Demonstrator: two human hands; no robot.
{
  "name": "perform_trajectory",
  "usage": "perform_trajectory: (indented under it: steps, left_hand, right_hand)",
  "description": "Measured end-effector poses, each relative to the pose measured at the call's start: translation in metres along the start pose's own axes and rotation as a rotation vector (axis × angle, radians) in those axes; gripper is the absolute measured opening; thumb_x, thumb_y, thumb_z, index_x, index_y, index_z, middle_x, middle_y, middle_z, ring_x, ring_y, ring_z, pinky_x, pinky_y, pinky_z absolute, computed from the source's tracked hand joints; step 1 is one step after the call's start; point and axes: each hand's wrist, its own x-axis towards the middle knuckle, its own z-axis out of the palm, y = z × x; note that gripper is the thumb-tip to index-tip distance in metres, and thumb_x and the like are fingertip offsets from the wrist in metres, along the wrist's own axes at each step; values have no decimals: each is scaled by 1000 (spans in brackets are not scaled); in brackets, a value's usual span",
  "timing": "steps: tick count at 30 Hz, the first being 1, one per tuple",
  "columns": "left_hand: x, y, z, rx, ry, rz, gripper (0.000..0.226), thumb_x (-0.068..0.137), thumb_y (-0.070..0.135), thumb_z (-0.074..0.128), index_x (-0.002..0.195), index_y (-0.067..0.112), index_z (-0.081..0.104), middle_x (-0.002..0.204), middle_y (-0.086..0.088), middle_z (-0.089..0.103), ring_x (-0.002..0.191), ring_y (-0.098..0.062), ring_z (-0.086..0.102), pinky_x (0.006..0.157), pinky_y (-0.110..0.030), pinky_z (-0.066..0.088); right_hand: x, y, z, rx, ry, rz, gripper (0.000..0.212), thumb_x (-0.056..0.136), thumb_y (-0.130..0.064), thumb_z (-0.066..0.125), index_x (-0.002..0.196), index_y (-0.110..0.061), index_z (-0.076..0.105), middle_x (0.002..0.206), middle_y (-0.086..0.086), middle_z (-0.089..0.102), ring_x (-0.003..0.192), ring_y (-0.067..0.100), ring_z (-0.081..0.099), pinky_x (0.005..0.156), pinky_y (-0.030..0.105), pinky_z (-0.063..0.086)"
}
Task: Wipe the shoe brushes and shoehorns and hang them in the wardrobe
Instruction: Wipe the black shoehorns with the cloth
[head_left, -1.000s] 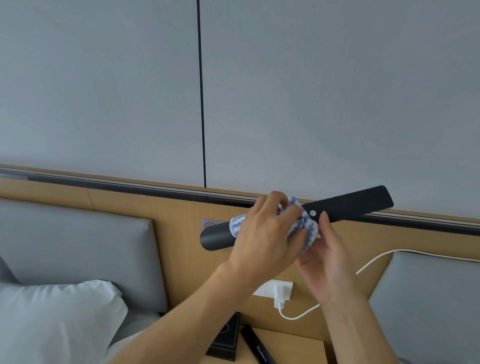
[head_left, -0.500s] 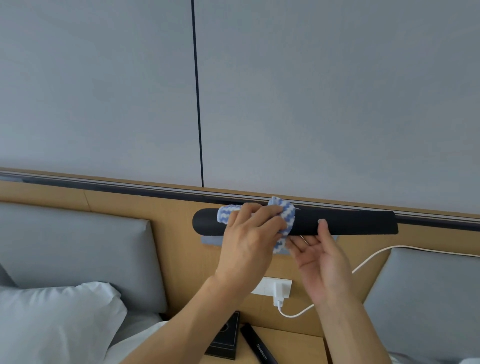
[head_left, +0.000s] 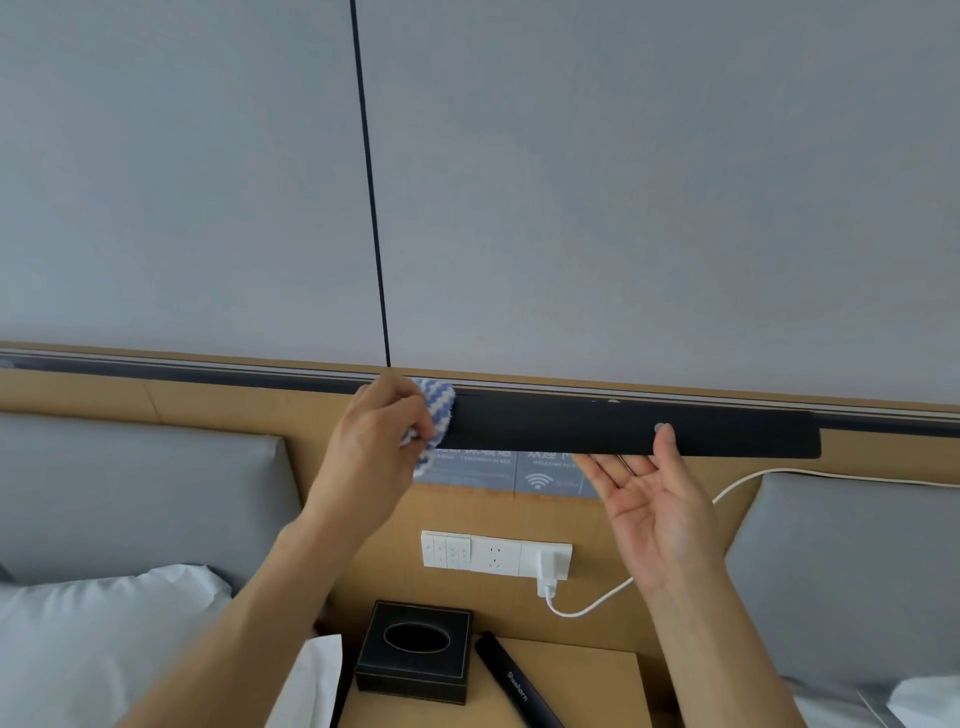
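A long black shoehorn (head_left: 623, 428) is held level in front of the wooden headboard. My right hand (head_left: 654, 499) grips it near the middle, thumb on the front face and fingers behind, palm toward me. My left hand (head_left: 374, 447) is closed on a blue and white striped cloth (head_left: 434, 415) wrapped over the shoehorn's left end, which is hidden. A second black shoehorn (head_left: 514, 686) printed "Shoehorn" lies on the wooden bedside table (head_left: 587, 686) below.
A black tissue box (head_left: 415, 652) stands on the bedside table beside the lying shoehorn. A white charger and cable (head_left: 550, 571) plug into the wall socket panel. Grey padded headboards sit left and right, a white pillow (head_left: 104, 634) at lower left.
The cloth in my left hand slid leftward along the shoehorn from its middle to its left end. The shoehorn went from tilted to level. The view dropped, showing more of the bedside table.
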Motion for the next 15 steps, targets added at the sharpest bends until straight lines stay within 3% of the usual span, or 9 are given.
perform_trajectory:
  steps: [5,10,15]
  left_hand:
    - [3,-5,-1,7,12,-62,33,68,-20,73,70,11,62,94,1,56,81,-17,53,64,-14,38]
    - [2,5,7,87,5,-33,34,66,-22,68,71,10,57,91,-3,54,78,-22,49,57,-34,45]
    - [-1,28,15,96,-59,17,32,66,-18,74,74,10,60,90,-3,57,78,-22,52,56,-37,50]
  right_hand:
    - [-1,1,0,13,-2,5,43,84,-35,63,125,-30,49,104,7,73,87,31,74,77,44,62]
    - [-2,4,3,-3,11,-9,37,85,-36,61,119,-24,54,100,5,76,88,27,75,77,42,62]
    - [-5,10,10,-66,13,-13,40,89,-34,59,124,-16,58,116,12,73,108,30,71,83,42,61]
